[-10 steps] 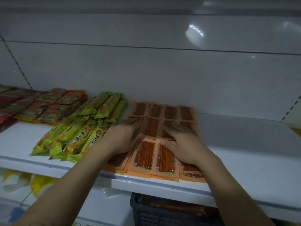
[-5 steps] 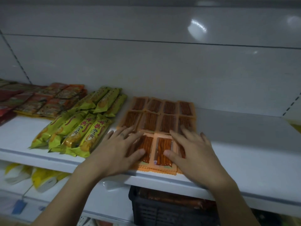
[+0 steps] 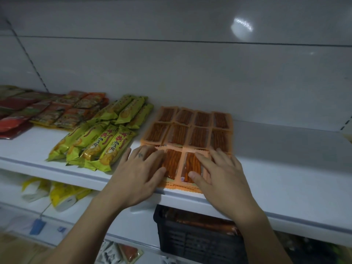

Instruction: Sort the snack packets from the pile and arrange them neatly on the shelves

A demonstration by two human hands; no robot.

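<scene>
Orange snack packets (image 3: 188, 128) with clear windows lie in neat rows on the white shelf (image 3: 285, 168), several across. My left hand (image 3: 139, 172) lies flat with spread fingers on the front-left packets. My right hand (image 3: 221, 174) lies flat on the front-right packets. Between the hands, two front-row packets (image 3: 180, 164) show. Both hands press down and hold nothing.
Yellow-green packets (image 3: 99, 143) lie left of the orange ones, and red and orange packets (image 3: 57, 111) farther left. A black crate (image 3: 198, 239) with more packets stands under the shelf. Yellow bags (image 3: 62, 195) lie on the lower shelf. Bare shelf extends to the right.
Both hands slid from the middle rows toward the shelf's front edge and now rest on the front row. The front packets sit squarer with the rows behind.
</scene>
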